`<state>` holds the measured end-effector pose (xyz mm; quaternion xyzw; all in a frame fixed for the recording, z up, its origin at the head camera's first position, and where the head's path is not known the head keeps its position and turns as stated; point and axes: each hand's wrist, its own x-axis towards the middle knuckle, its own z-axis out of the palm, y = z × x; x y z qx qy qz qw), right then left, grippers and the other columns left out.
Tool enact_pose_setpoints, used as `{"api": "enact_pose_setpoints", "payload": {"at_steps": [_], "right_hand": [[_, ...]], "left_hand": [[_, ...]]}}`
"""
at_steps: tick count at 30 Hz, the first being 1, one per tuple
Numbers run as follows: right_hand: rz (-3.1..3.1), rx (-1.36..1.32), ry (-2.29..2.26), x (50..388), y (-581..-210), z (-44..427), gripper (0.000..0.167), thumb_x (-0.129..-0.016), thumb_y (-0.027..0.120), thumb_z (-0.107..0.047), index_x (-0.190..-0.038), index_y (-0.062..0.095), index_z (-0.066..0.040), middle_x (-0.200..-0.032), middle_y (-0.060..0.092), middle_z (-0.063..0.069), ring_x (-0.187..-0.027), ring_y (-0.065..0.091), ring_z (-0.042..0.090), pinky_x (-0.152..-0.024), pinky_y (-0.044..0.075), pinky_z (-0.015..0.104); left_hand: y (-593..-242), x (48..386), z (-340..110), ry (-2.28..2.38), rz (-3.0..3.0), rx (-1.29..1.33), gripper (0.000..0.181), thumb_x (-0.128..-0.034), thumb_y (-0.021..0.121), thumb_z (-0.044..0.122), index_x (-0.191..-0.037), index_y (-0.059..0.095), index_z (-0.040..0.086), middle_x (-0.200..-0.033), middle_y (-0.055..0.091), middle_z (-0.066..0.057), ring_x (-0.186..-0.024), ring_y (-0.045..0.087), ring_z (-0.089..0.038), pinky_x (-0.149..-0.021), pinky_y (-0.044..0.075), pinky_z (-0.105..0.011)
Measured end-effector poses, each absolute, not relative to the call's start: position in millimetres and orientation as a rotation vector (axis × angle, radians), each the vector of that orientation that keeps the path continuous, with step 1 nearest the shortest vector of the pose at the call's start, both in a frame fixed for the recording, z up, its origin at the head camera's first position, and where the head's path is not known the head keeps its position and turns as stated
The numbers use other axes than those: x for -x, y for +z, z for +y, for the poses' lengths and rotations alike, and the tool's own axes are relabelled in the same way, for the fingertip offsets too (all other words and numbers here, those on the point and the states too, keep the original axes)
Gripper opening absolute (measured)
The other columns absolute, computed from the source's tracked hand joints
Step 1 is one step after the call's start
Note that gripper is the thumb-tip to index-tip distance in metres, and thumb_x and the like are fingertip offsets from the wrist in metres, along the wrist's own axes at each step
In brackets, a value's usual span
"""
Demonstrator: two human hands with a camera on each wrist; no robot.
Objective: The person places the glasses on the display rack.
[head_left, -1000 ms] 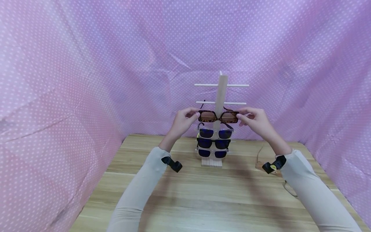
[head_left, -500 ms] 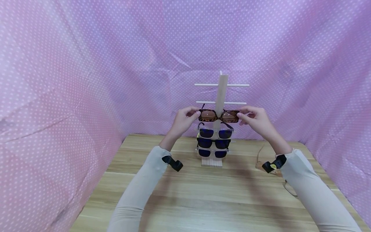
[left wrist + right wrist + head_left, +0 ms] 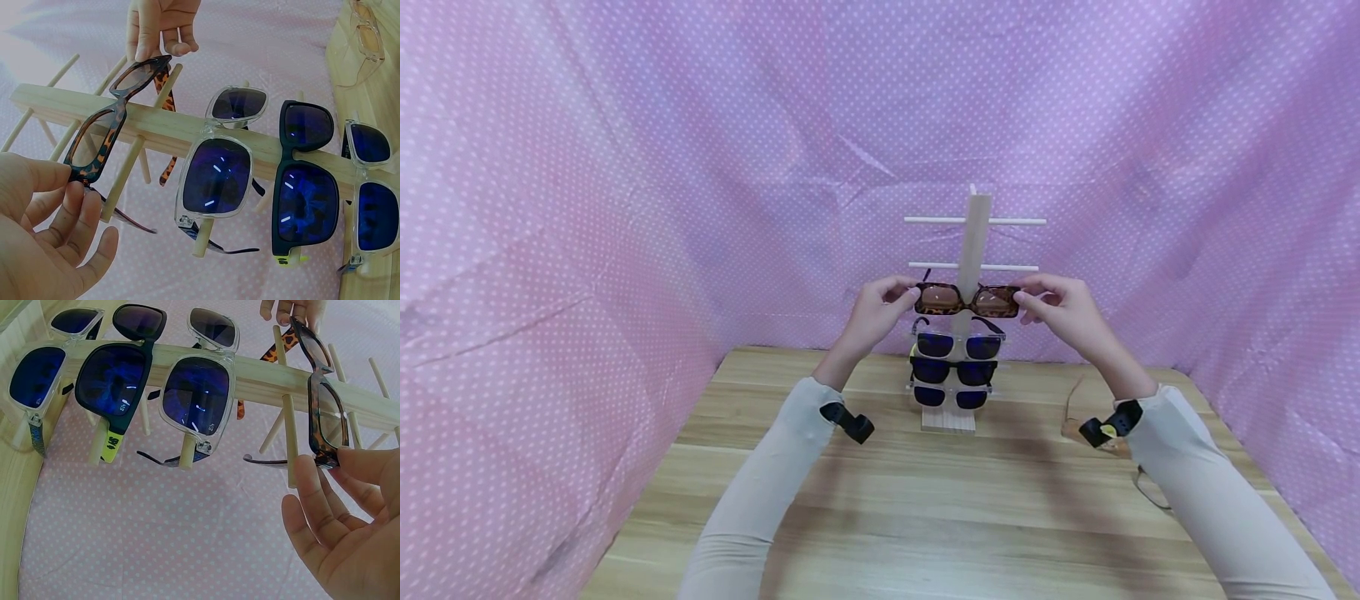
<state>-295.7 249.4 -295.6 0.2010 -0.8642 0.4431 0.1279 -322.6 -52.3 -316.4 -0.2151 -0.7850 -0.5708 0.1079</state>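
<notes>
Tortoiseshell sunglasses [image 3: 967, 307] with brown lenses are level with the upper middle of a wooden eyewear stand [image 3: 974, 237]. My left hand [image 3: 874, 312] pinches one outer corner of the frame, and my right hand [image 3: 1063, 312] pinches the other. In the left wrist view, the unfolded temples [image 3: 166, 90] reach back beside the pegs [image 3: 125, 178]; I cannot tell whether they rest on them. Below hang clear-framed sunglasses [image 3: 958, 346], black sunglasses [image 3: 954, 371] and another clear-framed pair [image 3: 950, 396], all with dark blue lenses.
Two bare white pegs, an upper peg [image 3: 1015, 221] and a lower peg [image 3: 1011, 267], cross the post above the hands. On the wooden table [image 3: 880, 517], light-framed glasses [image 3: 1072, 427] and thin-rimmed glasses [image 3: 1150, 490] lie partly behind the right forearm. Pink dotted cloth [image 3: 820, 208] surrounds the table.
The tortoiseshell sunglasses have tilted slightly: their front edge rose a little and the temple tips dropped. Both hands keep their hold and have barely moved; the last half second is nearly still.
</notes>
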Motion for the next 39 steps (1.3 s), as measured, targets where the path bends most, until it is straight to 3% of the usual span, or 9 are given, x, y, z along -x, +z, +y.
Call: {"api": "enact_pose_setpoints", "payload": {"at_steps": [6, 12, 19, 26, 33, 39], "right_hand": [[-2.515, -0.583, 1.301, 298, -296, 250, 0.029, -0.102, 0.063, -0.017, -0.123, 0.069, 0.001, -0.079, 0.074, -0.001, -0.067, 0.068, 0.006, -0.063, 0.054, 0.020], [-2.522, -0.566, 1.297, 298, -296, 249, 0.029, -0.102, 0.063, -0.019, -0.122, 0.069, 0.001, -0.078, 0.074, 0.004, -0.066, 0.067, 0.004, -0.062, 0.052, 0.020], [-2.499, -0.580, 1.320, 299, -296, 249, 0.029, -0.102, 0.063, -0.017, -0.122, 0.069, 0.003, -0.084, 0.074, 0.004, -0.066, 0.067, 0.003, -0.066, 0.055, 0.019], [-2.487, -0.608, 1.334, 298, -294, 249, 0.029, -0.103, 0.062, -0.016, -0.123, 0.069, 0.003, -0.078, 0.069, -0.018, -0.066, 0.068, 0.005, -0.065, 0.055, 0.019], [-2.486, -0.599, 1.333, 294, -293, 251, 0.030, -0.102, 0.063, -0.018, -0.126, 0.068, 0.001, -0.097, 0.074, -0.003, -0.069, 0.071, 0.011, -0.065, 0.055, 0.021], [-2.499, -0.579, 1.313, 289, -292, 256, 0.032, -0.102, 0.063, -0.018, -0.128, 0.066, 0.000, -0.094, 0.069, -0.023, -0.070, 0.070, 0.010, -0.063, 0.053, 0.021]], "left_hand": [[-317, 324, -53, -1.692, -2.308, 0.639, 0.021, -0.0999, 0.064, 0.012, -0.116, 0.073, 0.001, -0.084, 0.065, -0.003, -0.081, 0.056, -0.010, -0.073, 0.044, -0.022], [-318, 325, -53, -1.693, -2.302, 0.646, 0.022, -0.0998, 0.064, 0.012, -0.116, 0.073, 0.000, -0.084, 0.065, -0.003, -0.080, 0.056, -0.009, -0.072, 0.044, -0.022], [-321, 327, -55, -1.712, -2.287, 0.659, 0.022, -0.1000, 0.063, 0.010, -0.117, 0.072, -0.001, -0.086, 0.067, -0.012, -0.077, 0.055, -0.009, -0.069, 0.042, -0.022], [-322, 326, -57, -1.751, -2.273, 0.648, 0.023, -0.1008, 0.063, 0.011, -0.120, 0.071, 0.000, -0.096, 0.068, -0.026, -0.081, 0.060, -0.017, -0.070, 0.044, -0.022], [-323, 324, -59, -1.782, -2.254, 0.636, 0.024, -0.1011, 0.063, 0.013, -0.121, 0.070, 0.003, -0.098, 0.070, -0.017, -0.090, 0.064, -0.024, -0.079, 0.049, -0.022], [-323, 319, -60, -1.813, -2.185, 0.671, 0.025, -0.1009, 0.064, 0.012, -0.122, 0.067, 0.000, -0.104, 0.071, -0.024, -0.091, 0.065, -0.030, -0.079, 0.050, -0.022]]}}
